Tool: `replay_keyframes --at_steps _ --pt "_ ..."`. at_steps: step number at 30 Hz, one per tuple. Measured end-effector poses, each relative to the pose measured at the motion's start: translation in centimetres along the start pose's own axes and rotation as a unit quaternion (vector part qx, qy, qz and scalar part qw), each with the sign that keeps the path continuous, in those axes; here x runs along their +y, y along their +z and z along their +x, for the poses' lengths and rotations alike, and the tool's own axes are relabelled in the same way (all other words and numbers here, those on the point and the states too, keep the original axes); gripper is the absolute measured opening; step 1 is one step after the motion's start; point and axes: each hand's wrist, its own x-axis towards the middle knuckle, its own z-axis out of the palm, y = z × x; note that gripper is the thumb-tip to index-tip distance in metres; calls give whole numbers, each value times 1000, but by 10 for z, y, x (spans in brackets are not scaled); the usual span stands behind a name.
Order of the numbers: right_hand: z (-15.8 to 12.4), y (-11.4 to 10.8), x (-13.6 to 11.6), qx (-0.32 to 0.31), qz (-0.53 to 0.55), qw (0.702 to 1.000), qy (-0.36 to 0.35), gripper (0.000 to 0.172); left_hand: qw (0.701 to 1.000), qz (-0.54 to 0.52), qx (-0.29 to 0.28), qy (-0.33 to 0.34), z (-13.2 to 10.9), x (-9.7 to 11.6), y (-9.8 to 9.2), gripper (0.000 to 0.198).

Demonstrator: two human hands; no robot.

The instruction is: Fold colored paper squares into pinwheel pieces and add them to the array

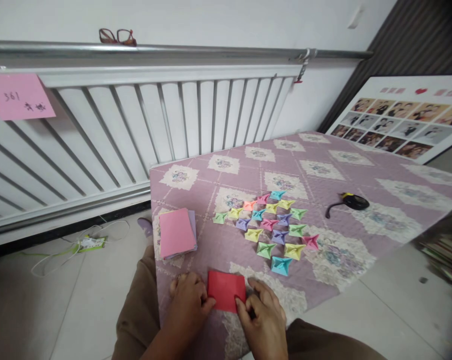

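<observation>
- While I watch through the head camera, the red paper square (pixel 226 290) lies flat on the purple quilted cover (pixel 323 190), directly between the two hands and touching both.
- My left hand (pixel 188 301) is closed on the square's left edge, with the thumb on top and the fingers curled beside it.
- My right hand (pixel 264 316) is pinched on the lower right corner, its fingers drawn together. I cannot see whether any finger sits under the sheet.
- I judge the square to be very light, thin and limp. It looks easy to crease, slow to tear, and likely to slide on the cloth unless one edge is pinned.
- The edges and corners look like the best places to hold it. A pinch in the middle would probably buckle it.
- Beyond the left hand's knuckles lies a stack of coloured sheets (pixel 176 233), with a pink one on top.
- Ahead of the right hand sits a cluster of small folded paper pieces (pixel 271 226), laid close together in rows.
- Farther out to the right rests a black-and-yellow object (pixel 352 201), well apart from both hands.
</observation>
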Motion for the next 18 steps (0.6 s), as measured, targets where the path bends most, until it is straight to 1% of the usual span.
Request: replay_keyframes --at_steps 5,8,10,12,14,16,18 --pt "0 -1 0 -6 5 1000 11 25 1000 -3 13 -3 -2 -1 2 8" --pt "-1 0 0 -4 18 1000 20 16 1000 1 19 11 -4 -5 4 9" --pt "-2 1 0 2 30 999 25 11 999 5 23 39 -4 -9 5 12" --pt "-3 3 1 7 41 999 29 10 995 13 30 94 -2 -14 8 16" --pt "-2 4 2 10 51 998 30 10 983 31 35 180 1 -18 10 20" --pt "-1 2 4 13 60 998 24 8 960 55 22 274 3 -21 11 25" --pt "0 -1 5 17 68 997 8 10 937 79 2 340 5 -21 10 25"
